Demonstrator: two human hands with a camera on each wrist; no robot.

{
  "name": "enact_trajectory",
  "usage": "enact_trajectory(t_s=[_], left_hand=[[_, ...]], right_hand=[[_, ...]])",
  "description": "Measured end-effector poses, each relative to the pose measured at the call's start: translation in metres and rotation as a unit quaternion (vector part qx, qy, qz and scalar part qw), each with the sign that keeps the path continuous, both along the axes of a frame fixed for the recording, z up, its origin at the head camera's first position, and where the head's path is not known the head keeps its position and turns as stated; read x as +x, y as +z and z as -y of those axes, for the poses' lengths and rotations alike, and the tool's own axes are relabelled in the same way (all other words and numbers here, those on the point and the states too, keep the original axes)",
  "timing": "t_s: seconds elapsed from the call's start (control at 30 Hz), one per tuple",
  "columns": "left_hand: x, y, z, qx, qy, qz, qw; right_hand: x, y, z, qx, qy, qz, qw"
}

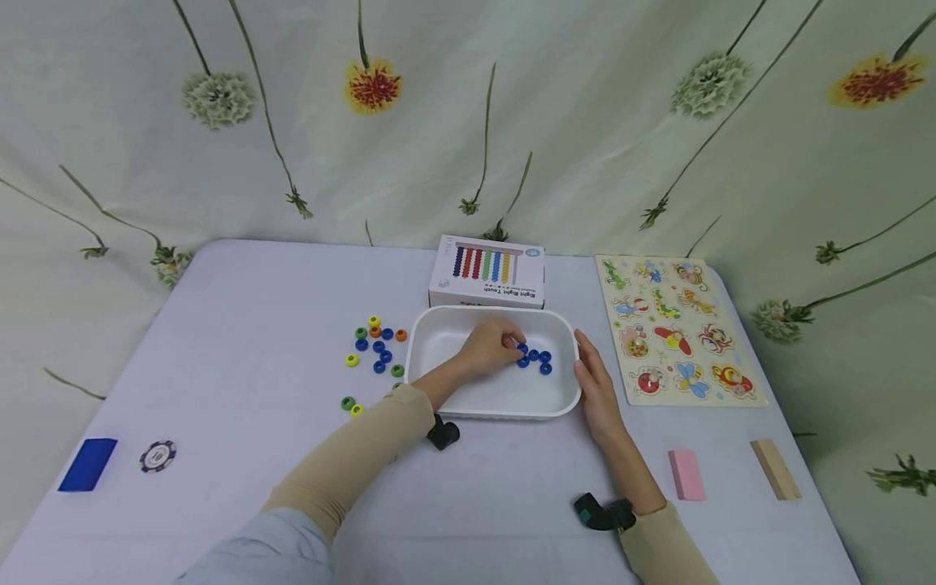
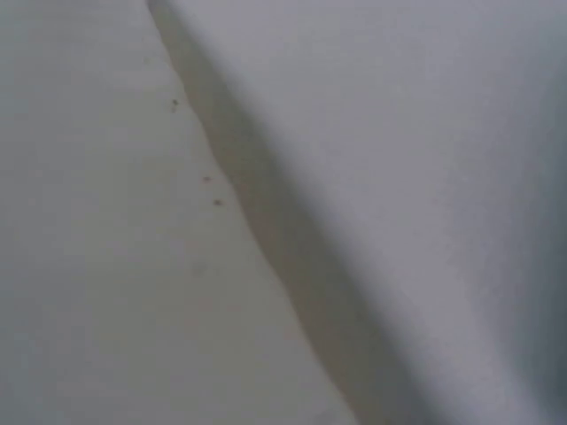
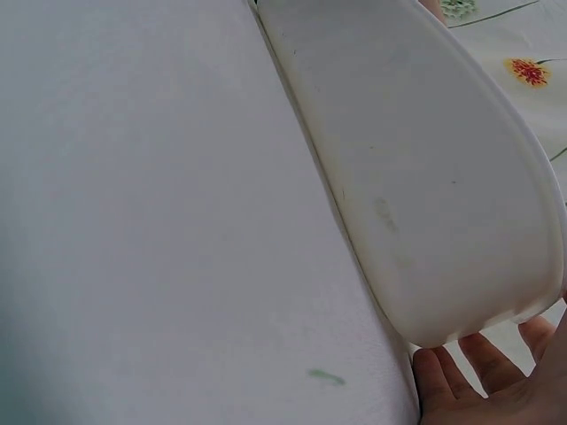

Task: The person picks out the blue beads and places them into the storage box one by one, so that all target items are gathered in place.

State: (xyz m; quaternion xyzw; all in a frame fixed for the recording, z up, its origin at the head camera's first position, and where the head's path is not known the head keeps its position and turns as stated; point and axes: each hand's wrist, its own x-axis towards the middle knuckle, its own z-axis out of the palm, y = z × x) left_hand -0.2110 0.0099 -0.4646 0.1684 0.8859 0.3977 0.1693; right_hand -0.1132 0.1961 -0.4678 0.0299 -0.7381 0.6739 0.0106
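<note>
A white tray (image 1: 468,402) with low walls sits on the table. Inside its right half lie several blue beads (image 1: 545,368). My left hand (image 1: 486,348) reaches over the tray's floor, thumb and index finger pinching a blue bead (image 1: 522,348) beside the others. Along the tray's right end rests my right hand (image 1: 600,398), fingers fairly straight. In the right wrist view its fingertips touch the outer wall of the tray, and the thumb is by the rim. The left wrist view has only blurred pale surfaces, with no hand.
Loose green, yellow, orange and blue beads (image 1: 379,346) lie left of the tray. Behind it stands a printed box (image 1: 486,272). An animal puzzle board (image 1: 676,333), pink block (image 1: 686,474) and wooden block (image 1: 775,470) are rightward; a blue card (image 1: 88,465) and poker chip (image 1: 158,457) are far left.
</note>
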Motion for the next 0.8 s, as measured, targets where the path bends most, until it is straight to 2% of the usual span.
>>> enact_trajectory(t_s=[0.2,0.33,0.43,0.57,0.63,0.7,0.8], left_hand=[[0.002,0.001,0.000,-0.022,-0.015,-0.002,0.9996],[0.005,0.007,0.005,-0.036,-0.025,-0.016,0.9989],[0.012,0.019,0.015,-0.037,-0.028,-0.040,0.9981],[0.027,0.045,0.040,0.007,-0.019,-0.078,0.9968],[0.034,0.056,0.059,0.037,0.003,-0.098,0.9945],[0.040,0.065,0.082,0.066,0.044,-0.114,0.9902],[0.046,0.071,0.120,0.111,0.122,-0.146,0.9754]], right_hand=[[0.004,0.007,0.003,-0.005,-0.005,0.002,1.000],[0.003,0.006,0.003,-0.009,-0.006,0.000,1.000],[0.002,0.004,0.003,-0.009,-0.007,0.001,1.000],[0.002,0.004,0.003,-0.005,-0.010,0.000,1.000],[0.003,0.004,0.003,-0.004,-0.011,-0.002,1.000],[0.003,0.004,0.003,-0.002,-0.011,-0.005,1.000],[0.003,0.004,0.003,0.003,-0.010,-0.004,1.000]])
